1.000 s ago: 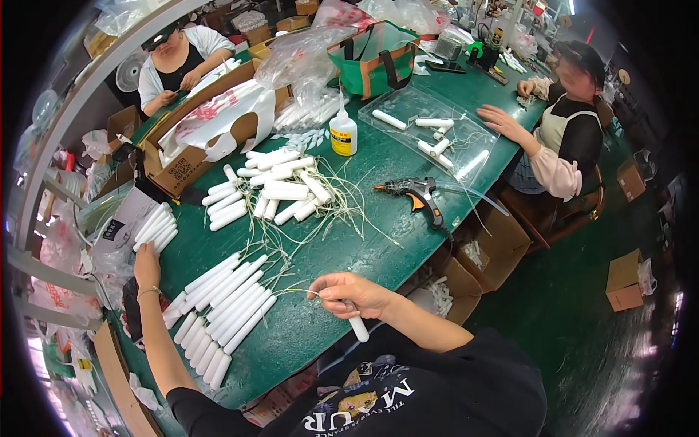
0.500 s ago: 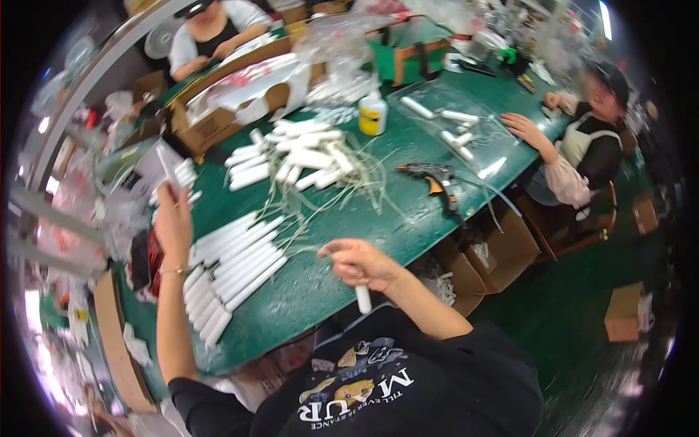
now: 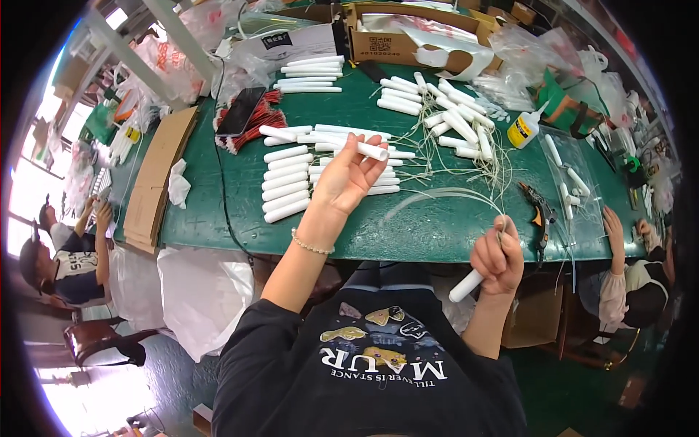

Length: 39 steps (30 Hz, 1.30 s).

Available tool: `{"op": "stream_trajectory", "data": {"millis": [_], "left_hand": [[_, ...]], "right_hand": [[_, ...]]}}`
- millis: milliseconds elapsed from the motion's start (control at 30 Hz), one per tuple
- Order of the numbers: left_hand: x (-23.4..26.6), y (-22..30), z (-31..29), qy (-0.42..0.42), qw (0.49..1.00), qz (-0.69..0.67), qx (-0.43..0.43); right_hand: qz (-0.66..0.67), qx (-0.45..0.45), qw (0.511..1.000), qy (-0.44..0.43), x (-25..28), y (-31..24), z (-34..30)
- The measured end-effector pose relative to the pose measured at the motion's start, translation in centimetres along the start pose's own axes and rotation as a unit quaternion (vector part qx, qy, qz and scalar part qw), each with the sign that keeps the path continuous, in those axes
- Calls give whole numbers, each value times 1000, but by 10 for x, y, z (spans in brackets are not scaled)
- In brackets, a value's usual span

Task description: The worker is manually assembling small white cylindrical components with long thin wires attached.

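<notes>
— Green tabletop (image 3: 437, 226) across the head view, crowded workshop all around. Stacked along its left edge?

— Flat cardboard sheets (image 3: 156, 178), with a crumpled white scrap (image 3: 178, 183) just beside them. Farther back, a dark phone (image 3: 240, 111) lying on a bundle of red wires (image 3: 255, 122).

— And the left hand (image 3: 348, 175)?

— Raised over the middle of the tabletop, grip pinching one white tube (image 3: 368, 149) between thumb and fingertips, tube held roughly level above a row of similar white tubes (image 3: 287, 182). Beaded bracelet (image 3: 312, 246) on that wrist.

— Right hand (image 3: 497, 255)?

— Off the near edge of the tabletop, grip pressed together into a fist around a second white tube (image 3: 466, 285), its lower end poking out down and left. Thin pale wire (image 3: 437, 195) arching from the top of the fist out over the green surface.

— Right of that?

— Black-and-orange glue gun (image 3: 537, 211) lying near the tabletop's near right edge. Farther back, a glue bottle (image 3: 521, 131) with a yellow label, standing beside a loose heap of tubes (image 3: 451, 116) tangled with pale strands.

— Far side?

— Open cardboard box (image 3: 408, 40) with white plastic inside, clear bags (image 3: 524, 54) next to it.

— Others nearby?

— Seated person (image 3: 641, 280) at the right edge, hand on the tabletop; another person (image 3: 62, 255) low at the left.
</notes>
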<state>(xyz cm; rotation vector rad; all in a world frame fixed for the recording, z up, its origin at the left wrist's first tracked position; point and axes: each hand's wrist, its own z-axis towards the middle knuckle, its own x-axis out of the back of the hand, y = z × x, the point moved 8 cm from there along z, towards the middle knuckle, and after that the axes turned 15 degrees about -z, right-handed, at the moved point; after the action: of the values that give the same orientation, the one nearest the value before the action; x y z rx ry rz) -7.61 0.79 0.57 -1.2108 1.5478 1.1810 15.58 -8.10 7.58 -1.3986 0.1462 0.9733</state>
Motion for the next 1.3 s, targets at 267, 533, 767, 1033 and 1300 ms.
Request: {"op": "stream_trajectory", "data": {"millis": [267,533,767,1033,1300], "left_hand": [[-8,-33,-31,26,996,-39,71],[-14,-46,-44,11,992,-71,107],[-14,-50,-46,18,989,-92,116],[-17,-48,-46,4,985,-118,128],[-15,-48,-44,20,987,-111,116]], "right_hand": [[34,62,997,-36,-13,-17,3],[55,89,994,-17,-7,-25,20],[62,80,995,13,3,-19,24],[-9,61,997,36,14,-14,21],[4,63,997,34,15,-15,19]]}}
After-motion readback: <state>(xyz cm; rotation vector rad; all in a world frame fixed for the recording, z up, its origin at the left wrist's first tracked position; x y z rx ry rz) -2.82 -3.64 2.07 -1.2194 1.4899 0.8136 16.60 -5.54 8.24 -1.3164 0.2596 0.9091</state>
